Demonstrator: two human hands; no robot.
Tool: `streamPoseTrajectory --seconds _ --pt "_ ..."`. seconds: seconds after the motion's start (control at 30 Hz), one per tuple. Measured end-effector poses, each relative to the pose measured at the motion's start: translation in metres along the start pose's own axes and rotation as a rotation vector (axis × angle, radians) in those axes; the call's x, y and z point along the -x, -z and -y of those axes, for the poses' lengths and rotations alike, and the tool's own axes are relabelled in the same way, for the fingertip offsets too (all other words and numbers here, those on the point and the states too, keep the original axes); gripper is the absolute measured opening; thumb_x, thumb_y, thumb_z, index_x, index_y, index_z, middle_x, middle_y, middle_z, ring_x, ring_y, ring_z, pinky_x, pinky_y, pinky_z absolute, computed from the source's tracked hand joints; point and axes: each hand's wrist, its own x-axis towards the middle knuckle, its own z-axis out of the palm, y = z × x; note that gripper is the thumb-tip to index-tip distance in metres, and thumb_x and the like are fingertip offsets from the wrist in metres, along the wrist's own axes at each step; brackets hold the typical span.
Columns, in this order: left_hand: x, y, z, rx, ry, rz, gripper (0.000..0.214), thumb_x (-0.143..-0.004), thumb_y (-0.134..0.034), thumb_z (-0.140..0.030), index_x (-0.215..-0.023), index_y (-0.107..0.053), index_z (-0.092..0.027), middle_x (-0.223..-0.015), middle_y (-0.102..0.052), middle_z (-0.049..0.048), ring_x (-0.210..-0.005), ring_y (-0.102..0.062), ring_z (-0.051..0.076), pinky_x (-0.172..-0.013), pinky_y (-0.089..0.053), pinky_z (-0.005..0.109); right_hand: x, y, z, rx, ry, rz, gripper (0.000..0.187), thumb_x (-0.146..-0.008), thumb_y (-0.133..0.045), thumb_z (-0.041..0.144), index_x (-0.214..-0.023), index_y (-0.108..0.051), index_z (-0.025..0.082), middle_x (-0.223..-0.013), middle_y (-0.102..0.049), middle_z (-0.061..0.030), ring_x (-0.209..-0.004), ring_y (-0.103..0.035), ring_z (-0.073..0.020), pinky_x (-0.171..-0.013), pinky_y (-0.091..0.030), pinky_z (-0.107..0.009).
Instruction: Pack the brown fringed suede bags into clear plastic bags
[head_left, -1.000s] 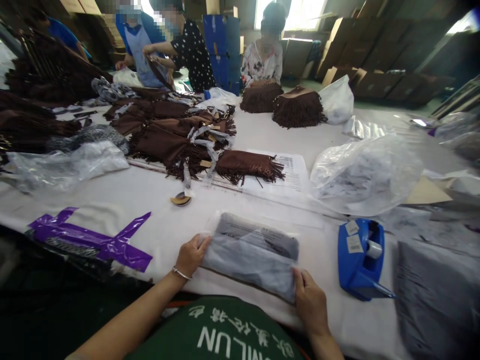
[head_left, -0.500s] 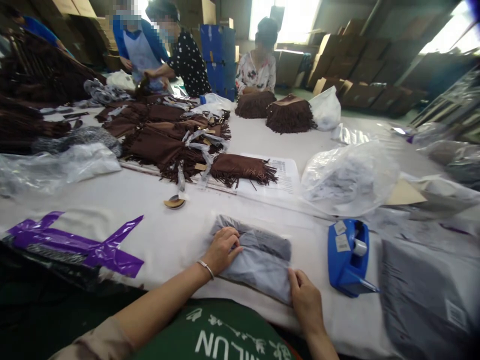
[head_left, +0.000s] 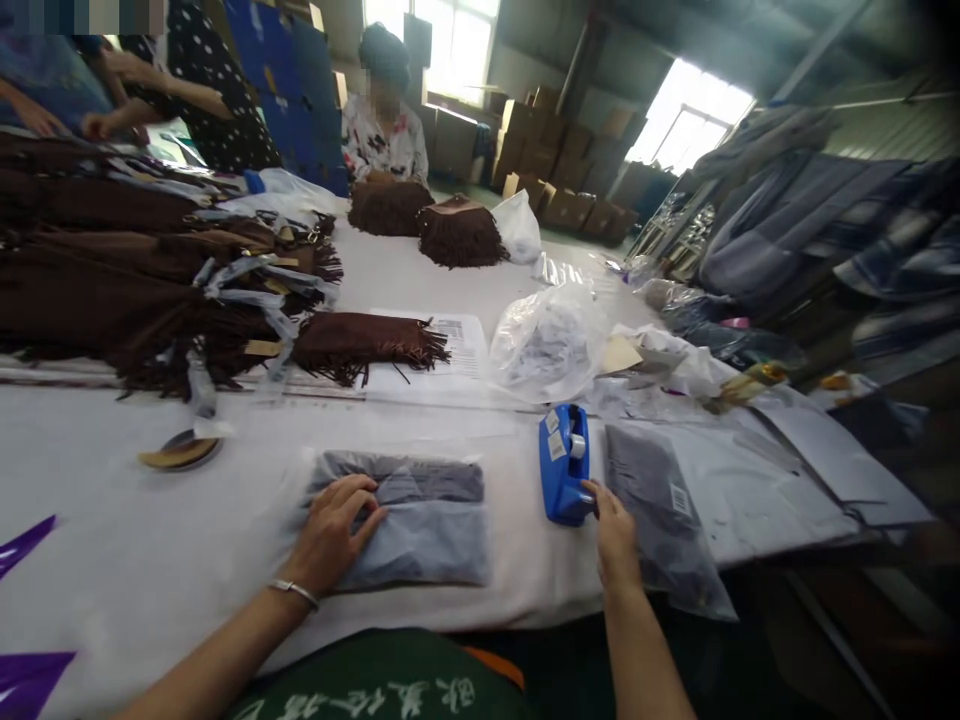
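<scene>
- A long bench (head_left: 420, 280) covered in white cloth runs from the near edge away toward the far wall.
- Bright daylight comes through a window (head_left: 450, 45) at the far end and a second window (head_left: 690, 125) to the right.
- Brown cardboard boxes (head_left: 555, 140) are stacked along the far wall, between the windows.
- Tall blue crates (head_left: 289, 90) stand left of the far window.
- Grey and blue cloth (head_left: 810, 210) hangs at the right side.

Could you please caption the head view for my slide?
Left hand presses a grey bagged folded garment; right hand touches a blue tape dispenser.
</scene>
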Motion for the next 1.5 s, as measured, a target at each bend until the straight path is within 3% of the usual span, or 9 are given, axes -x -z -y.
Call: streamPoseTrajectory --seconds 0.2,0.33,0.57,0.83,0.97,1.1,1.23,1.33,1.5 --pt "0.002 -0.002 0.004 -0.01 -0.01 -0.016 0.021 -0.088 -0.053 -0.039 -0.081 -0.059 -0.021 -0.109 -0.061 0.0067 -0.11 -0.052 0.026 -0.095 -0.039 0.043 0.034 0.006 -0.019 0.12 0.06 -0.09 0.039 -0.08 -0.051 0.051 -0.088 -0.069 0.017 -0.113 -0.062 -0.01 -0.115 -0.048 -0.025 -0.104 -0.03 -0.038" --pt "0.0 -0.003 0.005 -0.001 -0.006 -0.017 0.021 -0.088 -0.053 -0.039 -0.08 -0.059 -0.021 -0.109 -0.061 0.0061 -0.109 -0.053 0.026 -0.094 -0.039 0.044 0.024 0.018 -0.03 0.206 0.055 -0.094 0.043 -0.077 -0.051 0.053 -0.083 -0.069 0.015 -0.109 -0.062 -0.0148 -0.115 -0.047 -0.0292 -0.105 -0.026 -0.044" --pt "0.002 -0.004 0.006 -0.009 -0.014 -0.027 0.019 -0.088 -0.054 -0.039 -0.081 -0.059 -0.021 -0.109 -0.061 0.0056 -0.11 -0.052 0.026 -0.096 -0.038 0.044 0.009 0.003 0.005 0.036 0.078 0.072 0.055 -0.086 -0.045 0.05 -0.132 -0.046 0.02 -0.093 -0.069 -0.005 -0.107 -0.056 -0.021 -0.094 -0.04 -0.035" --pt "0.005 -0.004 0.003 0.019 0.025 -0.008 0.015 -0.089 -0.053 -0.035 -0.084 -0.058 -0.021 -0.11 -0.061 0.0058 -0.112 -0.051 0.025 -0.097 -0.037 0.044 0.046 0.019 -0.01 0.232 0.016 -0.093 0.069 -0.08 -0.058 0.047 -0.139 -0.035 0.019 -0.083 -0.068 -0.0044 -0.102 -0.058 -0.0247 -0.095 -0.038 -0.042" --pt "0.006 -0.001 -0.001 0.071 0.071 0.017 0.01 -0.088 -0.055 -0.03 -0.085 -0.057 -0.021 -0.11 -0.06 0.005 -0.114 -0.049 0.023 -0.098 -0.037 0.043 0.043 0.026 -0.001 0.27 0.175 -0.069 0.064 -0.083 -0.057 0.046 -0.138 -0.036 0.022 -0.093 -0.066 -0.004 -0.109 -0.055 -0.0237 -0.104 -0.031 -0.044" --pt "0.007 0.002 -0.003 0.112 0.107 0.037 0.006 -0.087 -0.057 -0.026 -0.086 -0.056 -0.021 -0.11 -0.06 0.0045 -0.114 -0.048 0.022 -0.1 -0.035 0.043 0.055 -0.019 0.041 0.209 0.471 0.519 0.044 -0.087 -0.053 0.041 -0.127 -0.049 0.025 -0.102 -0.062 -0.0033 -0.108 -0.054 -0.0204 -0.106 -0.031 -0.04" --pt "0.007 0.004 -0.006 0.112 0.117 0.034 0.005 -0.087 -0.057 -0.025 -0.086 -0.056 -0.02 -0.109 -0.06 0.0042 -0.114 -0.047 0.022 -0.1 -0.035 0.043 0.075 -0.101 0.087 0.2 0.719 1.102 0.063 -0.088 -0.053 0.027 -0.143 -0.023 0.028 -0.088 -0.062 0.0003 -0.094 -0.055 -0.0173 -0.1 -0.036 -0.038" --pt "0.007 0.006 -0.008 0.1 0.111 0.03 0.005 -0.087 -0.057 -0.024 -0.085 -0.056 -0.02 -0.109 -0.06 0.0044 -0.114 -0.047 0.022 -0.1 -0.035 0.042 0.083 -0.147 0.103 0.443 0.899 1.21 0.075 -0.08 -0.062 0.018 -0.143 -0.024 0.031 -0.082 -0.062 0.0011 -0.089 -0.054 -0.0196 -0.095 -0.038 -0.038" --pt "0.005 0.01 -0.011 0.076 0.106 0.035 0.004 -0.087 -0.056 -0.022 -0.085 -0.055 -0.019 -0.107 -0.06 0.0038 -0.112 -0.048 0.021 -0.101 -0.034 0.041 0.075 -0.168 0.097 0.725 0.986 1.032 0.077 -0.078 -0.064 0.02 -0.144 -0.025 0.028 -0.079 -0.062 -0.0031 -0.084 -0.055 -0.0234 -0.085 -0.041 -0.037"
